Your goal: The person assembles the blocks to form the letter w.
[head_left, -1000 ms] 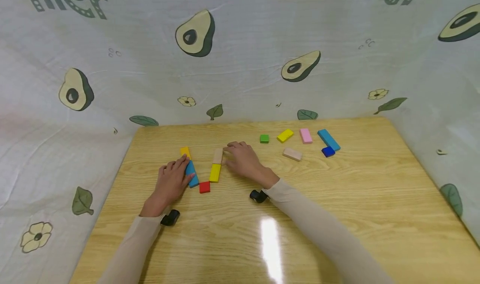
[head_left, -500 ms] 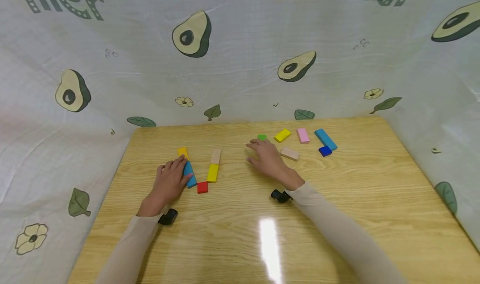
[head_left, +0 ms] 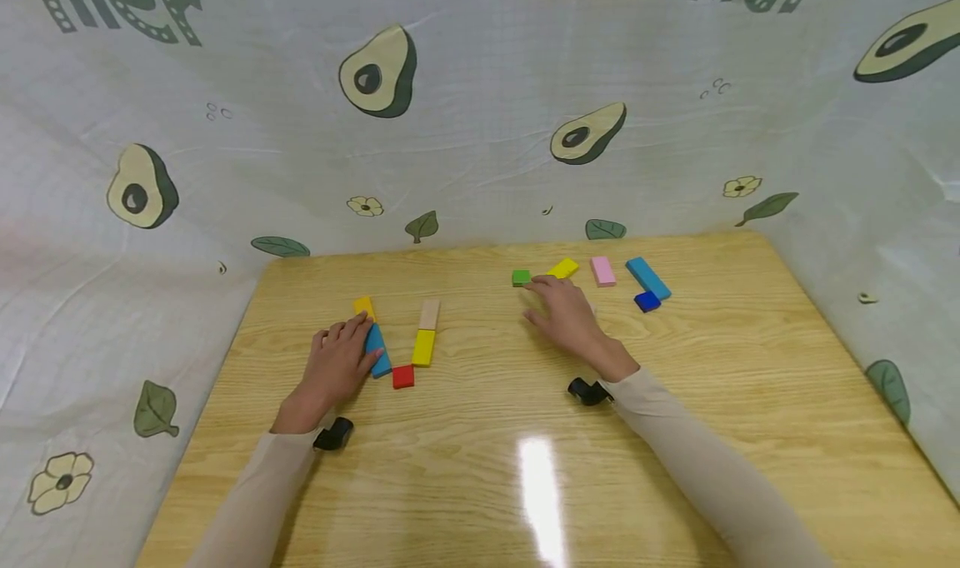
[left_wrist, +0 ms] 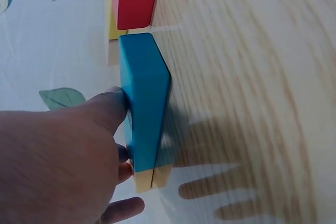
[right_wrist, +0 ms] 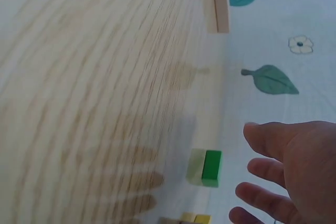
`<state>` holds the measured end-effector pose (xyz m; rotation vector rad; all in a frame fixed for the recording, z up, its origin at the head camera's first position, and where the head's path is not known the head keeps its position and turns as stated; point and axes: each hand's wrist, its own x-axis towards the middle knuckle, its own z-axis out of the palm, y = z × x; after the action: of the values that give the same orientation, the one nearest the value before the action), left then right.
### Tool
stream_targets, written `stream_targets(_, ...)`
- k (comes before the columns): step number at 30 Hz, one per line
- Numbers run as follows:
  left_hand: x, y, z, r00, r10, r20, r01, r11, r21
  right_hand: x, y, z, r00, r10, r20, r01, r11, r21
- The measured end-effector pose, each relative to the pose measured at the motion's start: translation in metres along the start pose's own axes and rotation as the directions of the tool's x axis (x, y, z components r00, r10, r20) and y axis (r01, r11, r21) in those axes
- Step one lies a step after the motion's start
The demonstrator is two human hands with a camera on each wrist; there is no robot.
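Note:
My left hand (head_left: pixel 333 368) touches the flat light-blue block (head_left: pixel 378 351) with thumb and fingertips, near where it meets an orange-yellow block (head_left: pixel 364 306). In the left wrist view the thumb (left_wrist: pixel 107 106) lies against the side of that light-blue block (left_wrist: pixel 144 98). A red block (head_left: pixel 402 376) stands by its lower end. To the right, a yellow block (head_left: pixel 423 348) and a plain wooden block (head_left: pixel 430 314) lie end to end. My right hand (head_left: pixel 566 314) hovers with spread fingers, holding nothing, beside a small green block (head_left: pixel 521 278); it partly covers another yellow block (head_left: pixel 563 268).
At the back right lie a pink block (head_left: pixel 603 271), a long light-blue block (head_left: pixel 648 278) and a dark-blue block (head_left: pixel 647 301). Behind the wooden table (head_left: pixel 465 468) hangs a printed cloth (head_left: pixel 480 135).
My right hand has moved right, away from the plain wooden block, to beside the green block, and now hides most of a second wooden block. The left hand stays on the light-blue block.

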<state>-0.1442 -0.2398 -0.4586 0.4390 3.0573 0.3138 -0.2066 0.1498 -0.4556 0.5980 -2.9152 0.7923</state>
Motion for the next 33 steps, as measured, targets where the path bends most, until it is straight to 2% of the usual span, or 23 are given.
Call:
stream_targets(9,0.0,0.001,-0.004,1.0,-0.019,0.006,0.02,1.0,-0.011,0.0,0.013,-0.005,1.0,0.017,-0.002,-0.017,1.0,0.018)
stream_targets(21,0.005,0.007,-0.003,0.999,0.005,-0.039,-0.005,1.0,0.004,0.008,0.016,-0.003,1.0,-0.003,-0.003,0.003,1.0,0.013)
stream_targets(26,0.015,0.023,0.001,0.997,0.07,-0.035,-0.072,0.997,-0.033,0.017,0.015,-0.002,1.0,-0.005,-0.007,0.005,1.0,-0.008)
stream_targets(33,0.027,0.048,0.008,0.984,0.173,-0.035,-0.175,0.982,-0.068,0.033,0.016,0.005,1.0,-0.013,0.004,0.014,0.999,-0.052)
